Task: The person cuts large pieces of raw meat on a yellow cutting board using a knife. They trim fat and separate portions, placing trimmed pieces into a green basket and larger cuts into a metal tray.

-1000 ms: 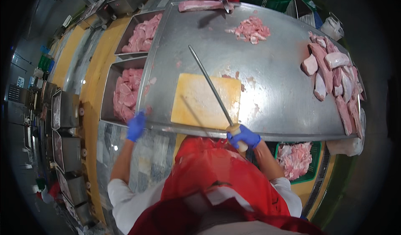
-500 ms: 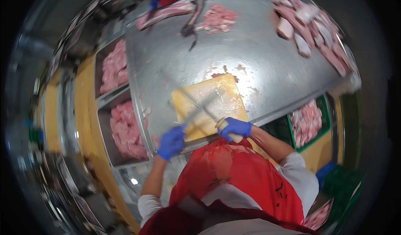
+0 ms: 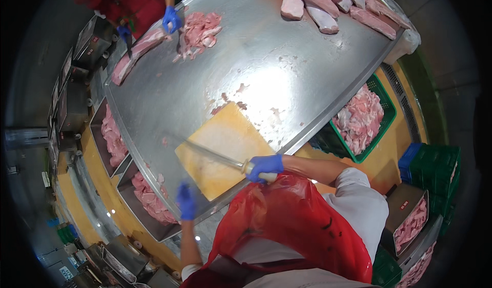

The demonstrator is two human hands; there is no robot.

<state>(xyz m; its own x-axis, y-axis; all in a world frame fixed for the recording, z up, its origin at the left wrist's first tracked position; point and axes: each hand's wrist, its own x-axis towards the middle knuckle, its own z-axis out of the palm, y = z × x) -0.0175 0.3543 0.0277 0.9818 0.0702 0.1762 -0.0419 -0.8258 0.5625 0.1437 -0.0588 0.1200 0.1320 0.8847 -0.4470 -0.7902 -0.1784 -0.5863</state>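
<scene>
My right hand [image 3: 264, 168], in a blue glove, is wrapped round the pale handle of a sharpening steel [image 3: 218, 156]. The steel's long rod points left over a yellow cutting board [image 3: 225, 144], its far end smeared by motion. Left of the board's near corner, my blue-gloved left hand [image 3: 185, 202] is blurred by movement, at the metal table's near edge. I cannot make out its fingers or a blade in it. The board lies askew on the metal table [image 3: 169, 98], with reddish scraps beyond its far corner.
Across the table, a co-worker's gloved hand [image 3: 171, 19] touches a long meat strip [image 3: 137, 55] beside a pile of cut pieces [image 3: 201, 30]. Large cuts [image 3: 322, 19] lie at the far right. Metal bins [image 3: 123, 186] of meat stand left; a green crate [image 3: 382, 126] of trimmings stands right.
My view has turned, so the table sits differently. A blurred blade crossed the steel from my left hand before; now that hand is lower and apart from the steel. My right hand keeps the steel.
</scene>
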